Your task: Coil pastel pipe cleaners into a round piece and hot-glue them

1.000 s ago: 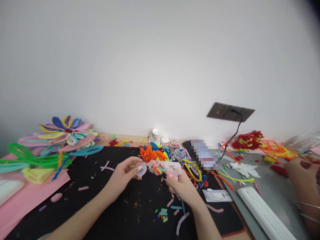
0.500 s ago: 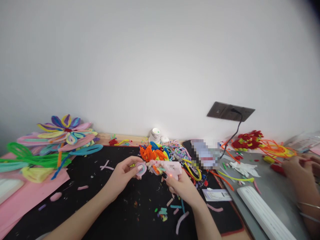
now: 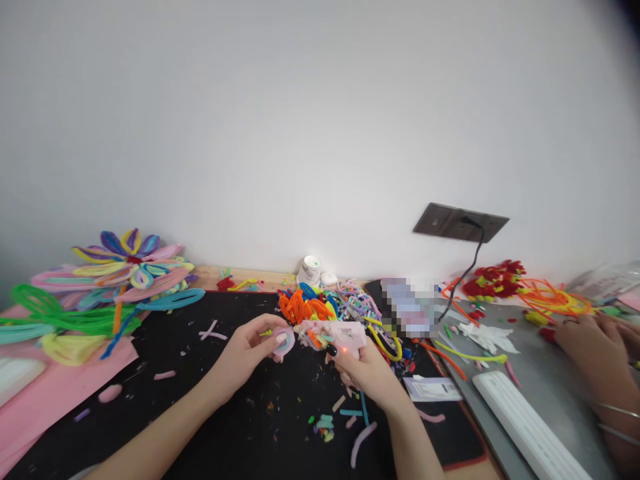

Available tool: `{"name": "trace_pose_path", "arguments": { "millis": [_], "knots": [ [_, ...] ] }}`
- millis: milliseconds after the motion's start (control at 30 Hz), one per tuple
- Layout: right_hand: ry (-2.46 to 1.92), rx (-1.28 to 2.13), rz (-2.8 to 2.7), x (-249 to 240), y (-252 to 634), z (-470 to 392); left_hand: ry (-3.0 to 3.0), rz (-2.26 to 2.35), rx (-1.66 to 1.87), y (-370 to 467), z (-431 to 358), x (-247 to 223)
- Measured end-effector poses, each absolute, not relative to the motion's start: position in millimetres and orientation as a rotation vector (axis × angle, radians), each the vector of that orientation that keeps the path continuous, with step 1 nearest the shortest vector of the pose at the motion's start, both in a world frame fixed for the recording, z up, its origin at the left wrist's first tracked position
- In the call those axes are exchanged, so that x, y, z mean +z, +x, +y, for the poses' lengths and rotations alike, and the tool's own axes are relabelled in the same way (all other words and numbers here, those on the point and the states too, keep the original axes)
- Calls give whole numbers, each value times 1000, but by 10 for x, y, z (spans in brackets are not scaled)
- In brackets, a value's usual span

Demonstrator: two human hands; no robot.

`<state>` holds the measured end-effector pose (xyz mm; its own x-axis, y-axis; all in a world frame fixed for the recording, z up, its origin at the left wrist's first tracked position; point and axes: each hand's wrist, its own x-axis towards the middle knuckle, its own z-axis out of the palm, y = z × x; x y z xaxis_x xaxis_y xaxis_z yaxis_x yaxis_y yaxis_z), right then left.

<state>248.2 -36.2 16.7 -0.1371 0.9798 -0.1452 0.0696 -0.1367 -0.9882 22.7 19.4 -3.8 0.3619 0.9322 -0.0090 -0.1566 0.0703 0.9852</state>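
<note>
Between the thumb and fingers of my left hand (image 3: 253,350) is a small round coil (image 3: 283,340) of pink and bluish fuzzy stem. My right hand (image 3: 357,363) is wrapped round the handle of a pale pink glue gun (image 3: 354,335), whose small orange light glows. The gun's nozzle points left toward the coil; whether they touch is hard to tell. Behind the gun lie bundles of orange stems (image 3: 305,307) and a heap of multicoloured stem pieces (image 3: 355,301). Both hands are above a black mat (image 3: 240,427).
Fuzzy-stem flowers (image 3: 133,267) and green loops (image 3: 75,317) lie at left on pink paper (image 3: 75,397). A white cup (image 3: 309,270) stands by the wall. At right are a phone (image 3: 407,310), a white power strip (image 3: 525,427), a socket cable (image 3: 467,267) and another person's hands (image 3: 595,347).
The coil in my left hand has turned slightly, showing more of its round face. The glue gun has shifted slightly right. The other person's hands have moved a little left.
</note>
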Motion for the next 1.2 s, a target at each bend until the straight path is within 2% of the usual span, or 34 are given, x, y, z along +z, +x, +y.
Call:
{"name": "trace_pose_path", "arguments": {
  "millis": [1200],
  "knots": [
    [-1315,1431,-1305,133,2550,-376,1133,854,1044,213,221,-53]
  ]
}}
